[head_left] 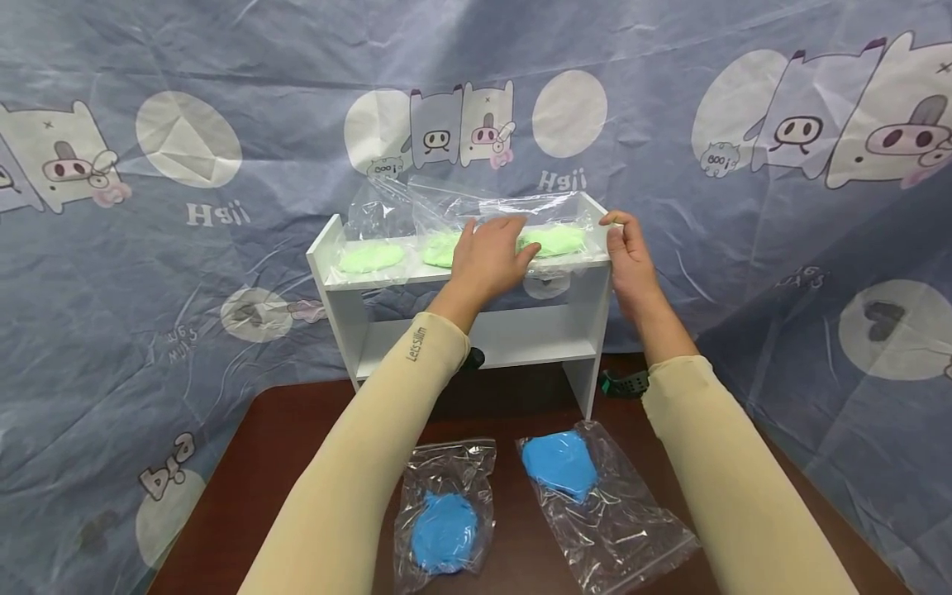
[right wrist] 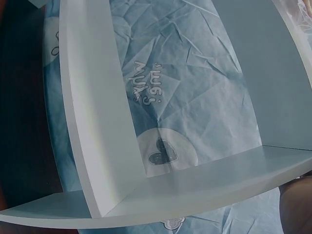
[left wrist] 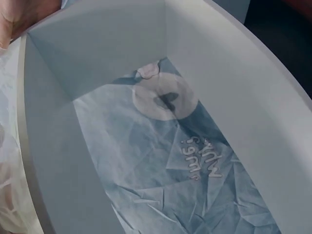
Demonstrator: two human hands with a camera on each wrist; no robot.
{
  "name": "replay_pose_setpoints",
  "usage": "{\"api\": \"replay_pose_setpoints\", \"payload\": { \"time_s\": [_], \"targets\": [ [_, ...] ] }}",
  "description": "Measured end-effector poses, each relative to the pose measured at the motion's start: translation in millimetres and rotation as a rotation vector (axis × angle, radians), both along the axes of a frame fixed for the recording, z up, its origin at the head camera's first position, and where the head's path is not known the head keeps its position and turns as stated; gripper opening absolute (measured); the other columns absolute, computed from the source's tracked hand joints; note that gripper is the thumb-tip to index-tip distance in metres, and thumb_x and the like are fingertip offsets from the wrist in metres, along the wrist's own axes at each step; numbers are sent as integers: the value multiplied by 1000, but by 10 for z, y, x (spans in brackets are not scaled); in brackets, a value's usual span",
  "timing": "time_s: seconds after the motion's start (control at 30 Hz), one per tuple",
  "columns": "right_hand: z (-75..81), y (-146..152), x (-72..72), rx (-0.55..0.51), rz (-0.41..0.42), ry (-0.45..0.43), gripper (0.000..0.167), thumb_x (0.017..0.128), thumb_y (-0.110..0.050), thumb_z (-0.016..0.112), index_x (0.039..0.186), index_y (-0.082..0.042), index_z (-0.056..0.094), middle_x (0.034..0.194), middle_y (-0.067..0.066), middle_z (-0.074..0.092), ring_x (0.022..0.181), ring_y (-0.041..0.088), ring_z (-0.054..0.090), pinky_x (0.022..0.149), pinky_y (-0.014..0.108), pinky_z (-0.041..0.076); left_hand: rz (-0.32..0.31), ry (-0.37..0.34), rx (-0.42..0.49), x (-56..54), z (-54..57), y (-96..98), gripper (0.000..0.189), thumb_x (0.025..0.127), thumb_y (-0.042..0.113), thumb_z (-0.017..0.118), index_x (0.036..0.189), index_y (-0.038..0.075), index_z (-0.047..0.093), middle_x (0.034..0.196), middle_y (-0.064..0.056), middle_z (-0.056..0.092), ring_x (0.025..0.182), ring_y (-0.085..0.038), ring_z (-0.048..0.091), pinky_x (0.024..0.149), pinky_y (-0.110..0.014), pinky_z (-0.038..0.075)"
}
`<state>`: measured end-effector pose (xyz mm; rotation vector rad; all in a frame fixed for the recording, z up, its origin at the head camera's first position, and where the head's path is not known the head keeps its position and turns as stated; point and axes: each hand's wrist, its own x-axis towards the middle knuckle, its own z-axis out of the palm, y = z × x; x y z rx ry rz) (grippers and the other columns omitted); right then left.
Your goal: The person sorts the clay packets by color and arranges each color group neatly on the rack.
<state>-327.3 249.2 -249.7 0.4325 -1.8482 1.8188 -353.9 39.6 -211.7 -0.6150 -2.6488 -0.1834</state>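
Over the top board of a small white shelf unit (head_left: 587,314), my left hand (head_left: 491,256) reaches between the middle and right clear bags. Its fingers are loosely bent, and its thumb touches the right bag, which holds a flat light-green lump (head_left: 561,240). Part of the middle green lump (head_left: 440,249) is hidden behind that hand. A third green lump (head_left: 372,257) lies bagged at the left end. My right hand (head_left: 630,260) grips the unit's right side panel near its top, fingers curled over the edge. Skin of that hand (right wrist: 297,204) shows outside the panel in the right wrist view.
Two clear bags with blue lumps (head_left: 445,533) (head_left: 561,464) lie on the dark red-brown table (head_left: 297,446) in front of the unit. A dark strap (head_left: 625,384) is by the right forearm. Grey-blue patterned cloth (head_left: 283,165) hangs behind and at both sides.
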Motion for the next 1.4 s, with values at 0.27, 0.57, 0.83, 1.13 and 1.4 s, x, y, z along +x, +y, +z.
{"api": "replay_pose_setpoints", "payload": {
  "time_s": [0.27, 0.57, 0.83, 1.13, 1.4],
  "targets": [
    [-4, 6, -14, -4, 11, 14, 21, 108, -17, 33, 122, -4, 42, 137, 5, 33, 120, 24, 33, 92, 27, 29, -96, 135, 74, 49, 10, -166, 54, 103, 50, 44, 151, 25, 44, 155, 5, 47, 145, -17, 41, 126, -43, 20],
    [-8, 17, -16, 3, 4, 4, 20, 108, -19, 34, 120, -9, 46, 144, 6, 30, 122, 25, 32, 93, 28, 28, -240, 397, 305, 135, 88, -511, 39, 103, 35, 51, 139, 23, 59, 141, 5, 61, 132, -17, 56, 111, -36, 44],
    [-21, 23, -44, 12, 13, 4, 20, 108, -21, 34, 118, -14, 49, 134, 2, 34, 107, 20, 39, 85, 26, 33, -185, 396, 401, 173, 113, -936, 39, 103, 31, 50, 140, 22, 57, 142, 1, 61, 135, -18, 54, 125, -39, 23],
    [-110, 118, -205, 5, 22, 31, 21, 107, -26, 35, 120, -18, 50, 138, -3, 33, 116, 17, 36, 90, 27, 30, -107, 546, 511, 200, 134, -1351, 36, 100, 23, 51, 133, 16, 63, 136, -4, 65, 130, -21, 58, 120, -43, 33],
    [-24, 36, -46, 15, 16, 24, 20, 108, -20, 34, 118, -12, 49, 131, -5, 34, 105, 18, 40, 82, 24, 34, -110, 626, 641, 168, 135, -1707, 36, 96, 15, 53, 128, 10, 67, 128, -9, 69, 123, -29, 62, 108, -41, 44]
  ]
}}
